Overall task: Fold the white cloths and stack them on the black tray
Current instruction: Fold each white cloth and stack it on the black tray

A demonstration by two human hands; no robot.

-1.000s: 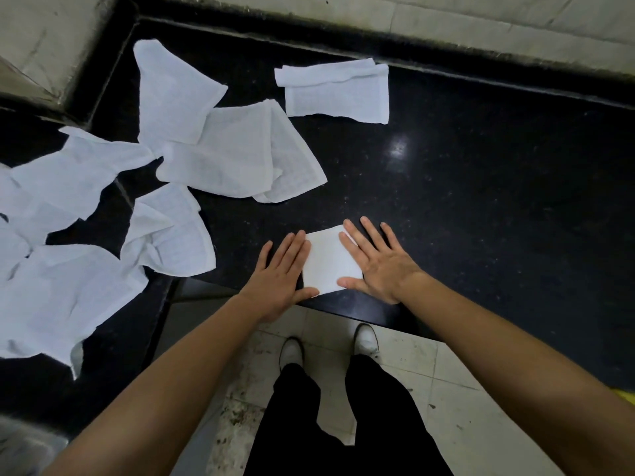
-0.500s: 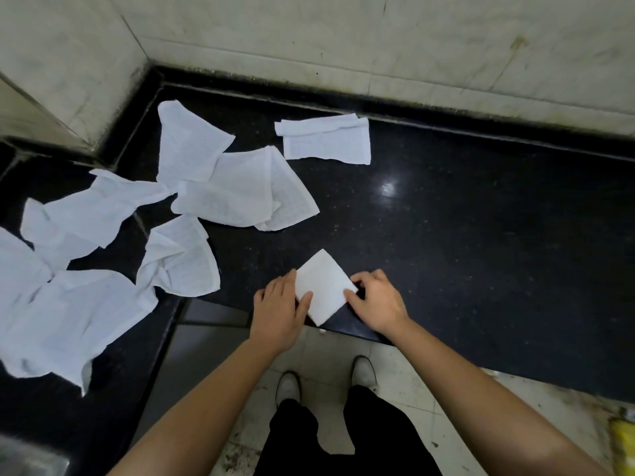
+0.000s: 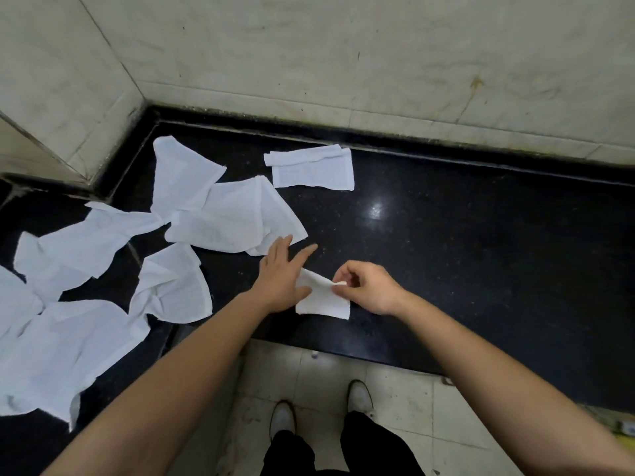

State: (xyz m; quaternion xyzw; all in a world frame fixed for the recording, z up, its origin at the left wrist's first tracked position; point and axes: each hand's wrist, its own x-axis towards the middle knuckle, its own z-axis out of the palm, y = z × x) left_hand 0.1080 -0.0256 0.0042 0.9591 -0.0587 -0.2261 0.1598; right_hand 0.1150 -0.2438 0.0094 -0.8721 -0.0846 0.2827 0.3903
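- Folded white cloth (image 3: 323, 302): small, flat, plain white, several layers thick, roughly a square set askew, with its upper right corner lifted off the surface (image 3: 464, 252).
- Place: near the front edge of the polished black stone surface, between the two hands, well apart from the other cloths.
- Left hand (image 3: 280, 278): open and spread wide, fingers straight and pointing away, the heel of the palm resting on the left edge of the folded white cloth.
- Right hand (image 3: 369, 288): fingers curled, thumb and fingertips pinching the raised corner of the folded white cloth.
- Count of folded pieces: one small one under the hands, plus one half-folded rectangle (image 3: 312, 170) lying flat near the back edge of the surface.
- Count of loose white cloths (image 3: 89, 238): about six, rumpled and spread open across the left side; overlaps in the middle heap (image 3: 233, 218) too tangled for an exact number.
- Nearest of those: a crumpled cloth (image 3: 171, 286) just left of the left forearm, hanging slightly past the front edge.
- Texture on the loose ones: a faint woven grid, with thin hemmed borders.
- Two hands, two bare forearms.
- Below the surface: two white shoes (image 3: 282, 417), black trousers (image 3: 371, 444), pale tiled floor (image 3: 343, 372).
- Behind: beige tiled wall (image 3: 343, 63) meeting at a corner on the left.
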